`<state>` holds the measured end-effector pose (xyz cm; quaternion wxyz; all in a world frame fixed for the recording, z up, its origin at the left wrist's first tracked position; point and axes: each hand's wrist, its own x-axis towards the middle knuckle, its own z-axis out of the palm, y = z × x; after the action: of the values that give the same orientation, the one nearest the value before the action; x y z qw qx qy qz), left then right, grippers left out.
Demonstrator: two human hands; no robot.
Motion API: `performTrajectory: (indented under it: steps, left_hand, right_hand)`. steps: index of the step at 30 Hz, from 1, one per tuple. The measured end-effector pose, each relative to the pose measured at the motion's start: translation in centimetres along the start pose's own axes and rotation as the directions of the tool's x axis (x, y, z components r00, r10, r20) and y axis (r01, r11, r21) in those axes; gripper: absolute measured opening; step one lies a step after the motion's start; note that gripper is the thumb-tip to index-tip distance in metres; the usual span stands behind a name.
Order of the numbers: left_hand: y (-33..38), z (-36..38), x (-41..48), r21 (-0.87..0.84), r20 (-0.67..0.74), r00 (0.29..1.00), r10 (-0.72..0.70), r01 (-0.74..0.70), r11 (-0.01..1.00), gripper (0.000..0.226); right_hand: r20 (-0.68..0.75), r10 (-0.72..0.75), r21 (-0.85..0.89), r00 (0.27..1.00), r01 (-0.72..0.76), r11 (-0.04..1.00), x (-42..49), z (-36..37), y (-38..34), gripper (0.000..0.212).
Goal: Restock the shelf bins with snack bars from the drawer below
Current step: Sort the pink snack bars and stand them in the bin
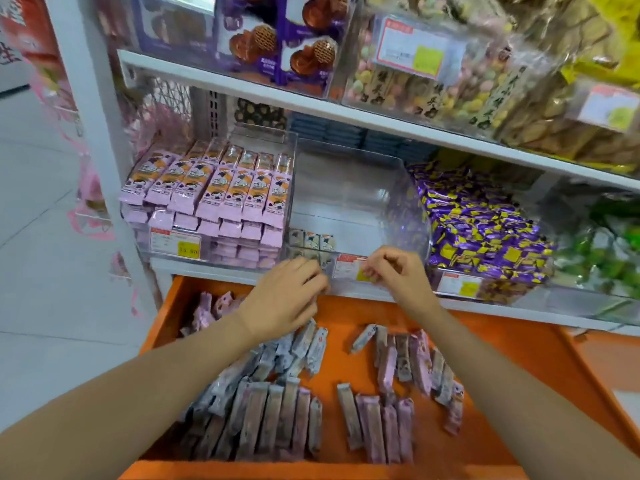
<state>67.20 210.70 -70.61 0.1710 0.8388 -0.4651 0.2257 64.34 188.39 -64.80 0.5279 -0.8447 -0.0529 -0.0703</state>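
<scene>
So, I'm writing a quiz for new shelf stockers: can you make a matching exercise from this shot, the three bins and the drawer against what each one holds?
Things
1. left bin
2. middle bin
3. right bin
4. drawer

States
A. heaped with purple-and-yellow packs
B. nearly empty, a few bars at the front
C. loose bars lying on an orange floor
D. pink bars stacked to the top

Pairs: 1-D, 2-B, 3-A, 4-C.
</scene>
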Motion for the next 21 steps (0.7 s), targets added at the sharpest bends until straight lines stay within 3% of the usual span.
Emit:
performTrajectory:
  steps: [4,7,9,13,15,21]
  left_hand:
    - [2.5,5.0,0.0,-0.102,0.184,0.983,-0.020,0.040,0.994,0.020]
    - [3.9,8.9,-0.4,-0.118,0.397,0.915,-0.066,0.123,0.985,0.027]
    - [5.0,11.6,-0.6,-0.140,0.558,0.824,-0.097,0.209,0.968,0.042]
    - [7.6,17.0,-1.5,-0.097,0.796,0.592,-0.127,0.332,0.938,0.045]
    - [9.2,19.1,-1.6,-0.074,0.845,0.519,-0.127,0.349,0.934,0.049]
    - [12.0,24.9,-3.1,-0.188,0.853,0.516,-0.075,0.438,0.879,0.065]
  right_hand:
    - [0.075,0.101,-0.059,0.992,-0.097,0.994,-3.0,-1.9,3.6,0.029]
    - [0.198,0.249,-0.165,0.948,-0.218,0.962,-4.5,-2.9,8.1,0.020]
    - [0.248,0.330,-0.253,0.911,-0.268,0.929,-5.2,-3.5,12.2,0.019]
    - [0.305,0.520,-0.515,0.798,-0.321,0.795,-6.2,-4.7,19.4,0.009]
    - [0.322,0.591,-0.605,0.739,-0.320,0.729,-6.7,-5.2,22.0,0.023]
    - [0.349,0.770,-0.804,0.534,-0.253,0.539,-9.2,-5.1,27.8,0.028]
